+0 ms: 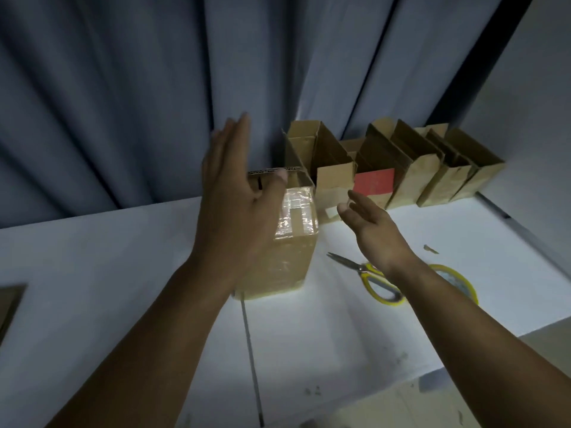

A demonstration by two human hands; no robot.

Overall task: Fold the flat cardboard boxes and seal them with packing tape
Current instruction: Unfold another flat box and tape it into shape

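A blue-grey curtain [123, 88] hung in deep folds behind a white table [92, 273]. At the upper right, a dark slanting strip [479, 57] parted the curtain from a pale wall [537, 88]. A thin seam [251, 350] ran across the tabletop towards its near edge. The room was dim, and the brightest light fell on the table's middle and right. Past its near right corner lay a blurred beige surface [448, 406].

white table [123, 273] | taped box [293, 261] | open boxes [417, 168] | scissors [355, 266] | tape roll [457, 279]
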